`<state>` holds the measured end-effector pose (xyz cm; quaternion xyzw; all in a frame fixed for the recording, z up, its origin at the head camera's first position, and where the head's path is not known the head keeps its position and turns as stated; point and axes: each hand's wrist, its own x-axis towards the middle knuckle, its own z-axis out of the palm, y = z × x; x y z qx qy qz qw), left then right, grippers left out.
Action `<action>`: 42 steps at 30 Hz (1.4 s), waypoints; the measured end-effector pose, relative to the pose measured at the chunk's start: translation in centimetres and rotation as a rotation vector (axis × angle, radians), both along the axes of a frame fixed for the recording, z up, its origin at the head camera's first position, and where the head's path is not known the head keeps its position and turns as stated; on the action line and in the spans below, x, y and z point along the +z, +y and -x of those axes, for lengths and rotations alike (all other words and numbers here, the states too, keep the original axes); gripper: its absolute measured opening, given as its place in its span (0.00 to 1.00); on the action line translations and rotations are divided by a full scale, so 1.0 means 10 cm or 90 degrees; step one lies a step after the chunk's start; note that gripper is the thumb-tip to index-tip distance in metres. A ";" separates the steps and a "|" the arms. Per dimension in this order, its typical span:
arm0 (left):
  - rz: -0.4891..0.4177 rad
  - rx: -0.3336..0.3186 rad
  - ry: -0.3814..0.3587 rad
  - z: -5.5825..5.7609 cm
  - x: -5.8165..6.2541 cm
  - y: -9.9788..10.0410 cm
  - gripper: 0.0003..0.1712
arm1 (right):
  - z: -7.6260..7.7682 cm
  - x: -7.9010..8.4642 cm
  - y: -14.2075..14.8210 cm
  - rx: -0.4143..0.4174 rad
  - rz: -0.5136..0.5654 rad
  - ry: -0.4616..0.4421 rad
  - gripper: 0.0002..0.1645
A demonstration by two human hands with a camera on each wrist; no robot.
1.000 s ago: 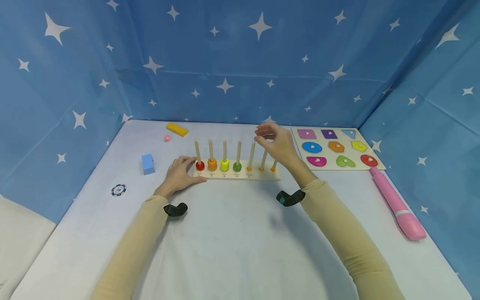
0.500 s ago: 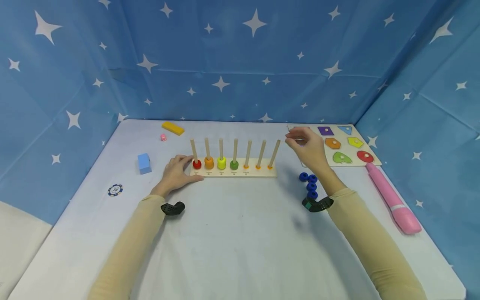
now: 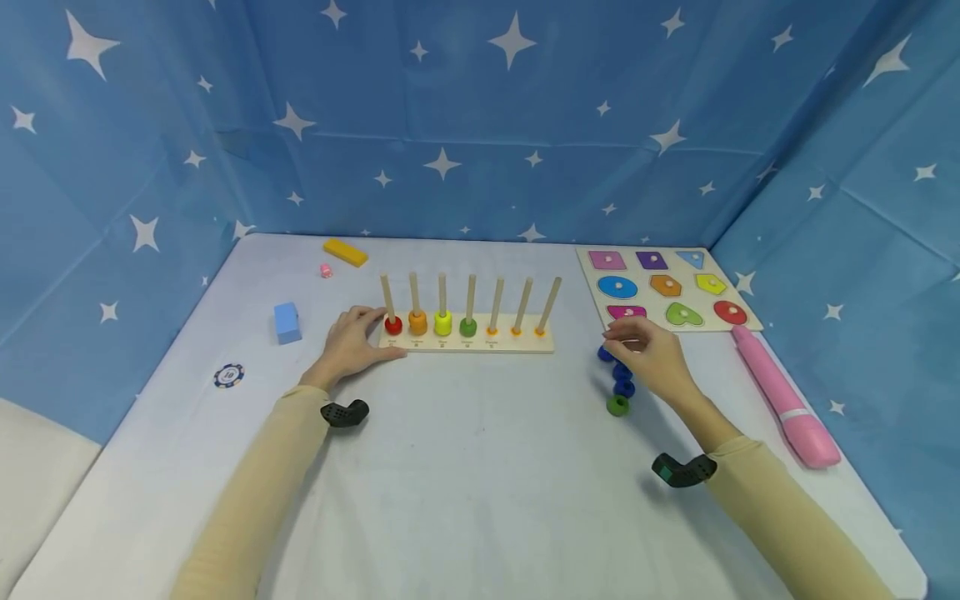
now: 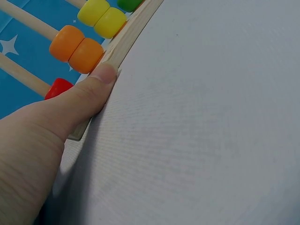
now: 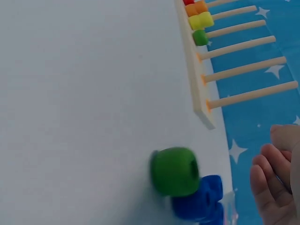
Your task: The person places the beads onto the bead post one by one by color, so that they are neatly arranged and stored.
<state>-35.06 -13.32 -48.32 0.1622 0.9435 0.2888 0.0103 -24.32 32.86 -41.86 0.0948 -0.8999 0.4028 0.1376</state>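
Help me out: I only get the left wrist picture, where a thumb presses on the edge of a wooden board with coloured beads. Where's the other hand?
Observer: The right hand is out past the far end of the wooden peg board, by some loose blue beads.
Visitor: Is any other colour lying loose there?
Observer: Yes, a green bead lies at the near end of the blue ones.
Visitor: How many pegs are there altogether? My picture cuts them off.
Observer: The head view shows seven pegs, standing in one row.
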 end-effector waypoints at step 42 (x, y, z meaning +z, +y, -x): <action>-0.007 0.000 -0.001 -0.03 0.01 0.01 0.58 | -0.46 -0.32 0.25 0.159 -0.225 0.000 0.21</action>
